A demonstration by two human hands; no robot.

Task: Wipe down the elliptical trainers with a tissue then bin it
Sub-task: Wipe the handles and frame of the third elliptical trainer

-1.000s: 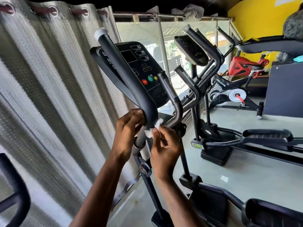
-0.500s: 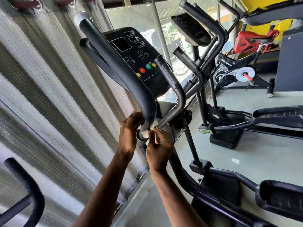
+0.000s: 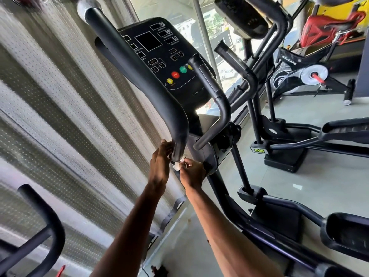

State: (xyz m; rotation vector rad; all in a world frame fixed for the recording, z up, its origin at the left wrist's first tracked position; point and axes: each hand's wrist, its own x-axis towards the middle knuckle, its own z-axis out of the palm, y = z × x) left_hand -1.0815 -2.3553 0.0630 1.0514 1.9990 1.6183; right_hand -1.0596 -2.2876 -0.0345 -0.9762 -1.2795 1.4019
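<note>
Tissue (image 3: 176, 165) sits centre frame, pinched by right hand (image 3: 192, 173) fingers against the handlebar (image 3: 139, 80) base; left hand (image 3: 160, 164) touches it — finger curl cannot be told. Likely risk: wad snags there, tears, drops.

Two bare forearms reach up and forward, close together and nearly parallel. The left hand (image 3: 160, 163) is raised, fingers stretched upward, their tips touching the lower end of the handlebar (image 3: 137, 76). Just beside it, the right hand (image 3: 192, 172) curls its fingers, pinching a crumpled white tissue (image 3: 177, 165) against that same end.
</note>
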